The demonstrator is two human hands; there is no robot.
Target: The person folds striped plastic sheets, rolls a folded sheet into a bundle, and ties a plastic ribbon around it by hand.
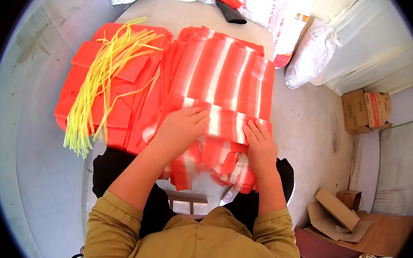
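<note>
A stack of red and white striped plastic sheets or bags [226, 73] lies in front of me, its near edge folded into a band. My left hand [182, 127] rests on the left part of that fold, fingers extended and flat. On the fold's right end lies my right hand [261, 144], its fingers also stretched out. Loose striped plastic [185, 168] hangs below the fold between my arms. Left of the stack are folded red sheets [79, 90], with a bundle of yellow strips [100, 80] across them.
White printed sacks [288, 25] and a black and red item [230, 10] sit beyond the table [152, 10]. A white bundle [312, 55] stands at the right. Cardboard boxes [356, 112] and flattened cardboard [336, 215] are farther right.
</note>
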